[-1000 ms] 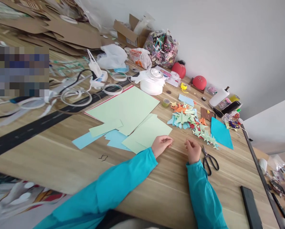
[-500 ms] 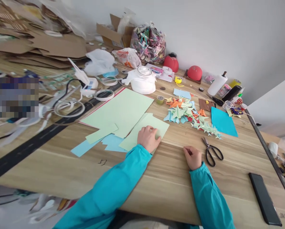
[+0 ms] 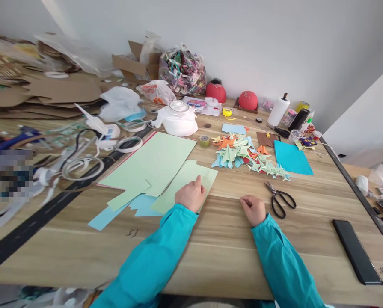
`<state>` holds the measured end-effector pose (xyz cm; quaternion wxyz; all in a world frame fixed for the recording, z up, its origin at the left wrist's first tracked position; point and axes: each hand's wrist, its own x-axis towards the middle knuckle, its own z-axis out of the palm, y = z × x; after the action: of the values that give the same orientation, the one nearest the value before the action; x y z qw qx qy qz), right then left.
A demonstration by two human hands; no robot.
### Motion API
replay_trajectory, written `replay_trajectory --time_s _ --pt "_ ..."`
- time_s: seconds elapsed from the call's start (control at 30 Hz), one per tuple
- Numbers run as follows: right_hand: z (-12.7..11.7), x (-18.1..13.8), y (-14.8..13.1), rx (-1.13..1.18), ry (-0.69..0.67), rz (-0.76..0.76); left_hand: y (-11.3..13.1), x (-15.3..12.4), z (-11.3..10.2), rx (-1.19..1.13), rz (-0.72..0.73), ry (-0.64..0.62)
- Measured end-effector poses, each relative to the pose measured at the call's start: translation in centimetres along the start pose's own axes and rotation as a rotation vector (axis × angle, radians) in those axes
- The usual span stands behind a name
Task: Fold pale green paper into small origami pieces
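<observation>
My left hand [image 3: 190, 194] rests on a light green paper sheet [image 3: 206, 173], its index finger stretched out and the others partly curled. Beside it lie a larger green sheet [image 3: 159, 156], a green strip [image 3: 129, 196] and blue paper pieces [image 3: 145, 205]. To the right, my right hand [image 3: 253, 209] is loosely closed on the bare wood, and nothing shows in its fingers. Black-handled scissors [image 3: 279, 201] lie just right of it with blades slightly apart. Beyond the hands is a pile of folded paper stars [image 3: 233, 149] in green, orange and blue.
A black phone [image 3: 357, 252] lies at the right. Turquoise paper [image 3: 293, 157], a tape roll [image 3: 204, 140] and a white bottle [image 3: 278, 112] stand or lie further back. Cables, white rolls [image 3: 129, 144] and cardboard [image 3: 63, 90] crowd the left side.
My left index finger has straightened out while the hand stays on the green sheet. My right hand remains closed on the table. The camera view has shifted, so the back of the table appears lower.
</observation>
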<state>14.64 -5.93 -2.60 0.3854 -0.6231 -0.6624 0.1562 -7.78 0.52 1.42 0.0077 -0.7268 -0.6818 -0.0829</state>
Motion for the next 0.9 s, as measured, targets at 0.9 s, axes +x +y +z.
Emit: replay_trajectory --time_s 0.9 --pt "-1.0 0.4 0.4 0.169 0.263 0.023 5.2 -3.3 0.1 -0.263 0.960 0.514"
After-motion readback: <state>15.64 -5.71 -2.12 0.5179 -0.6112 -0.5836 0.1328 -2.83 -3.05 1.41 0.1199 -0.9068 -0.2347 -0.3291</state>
